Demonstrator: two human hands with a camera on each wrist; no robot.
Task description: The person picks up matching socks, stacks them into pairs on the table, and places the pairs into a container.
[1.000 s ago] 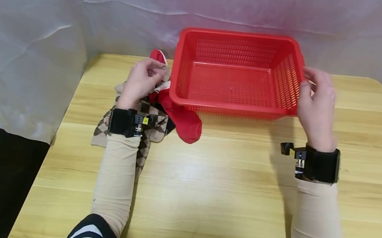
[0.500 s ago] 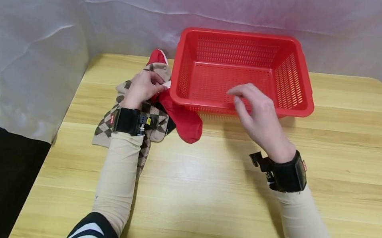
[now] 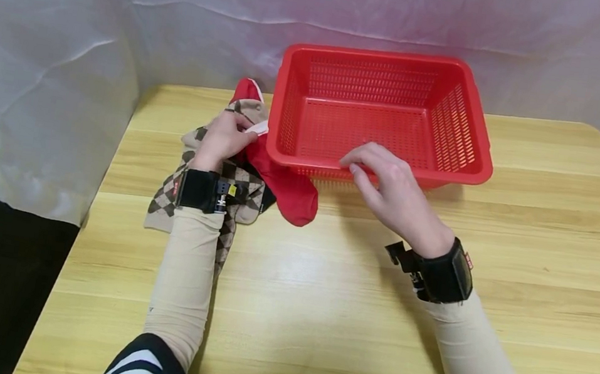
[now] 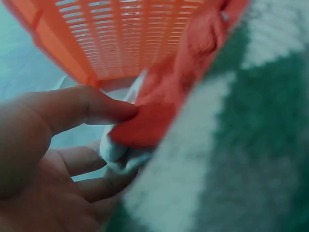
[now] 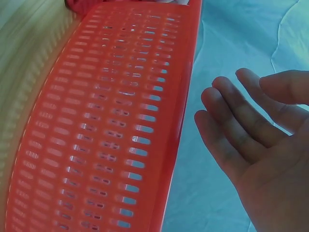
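A wooden table (image 3: 354,295) fills the view, draped white cloth behind its far edge; a red basket (image 3: 476,148) with slotted walls stands at the middle of the far edge, nothing in it; just beside the basket's left wall, toward the far left corner, lies a small heap of socks. A brown checked sock (image 3: 164,197) sprawls lowest in the heap, partly under the left forearm; a red sock (image 3: 290,195) lies across it, its toe pointing toward the table's middle and its white-trimmed cuff up against the basket's corner.

The left hand (image 3: 222,137) rests on the heap, thumb and fingers pinched together on the red sock's cuff, as the left wrist view shows close up; the right hand (image 3: 393,190) hovers at the basket's near rim, fingers loosely spread and holding nothing, palm bare in the right wrist view.

To lift the red sock cleanly, it seems wise to keep the pinch on the cuff alone, draw up and away from the checked sock so the two part, and clear the basket's rim before letting go; the free hand could steady the basket.
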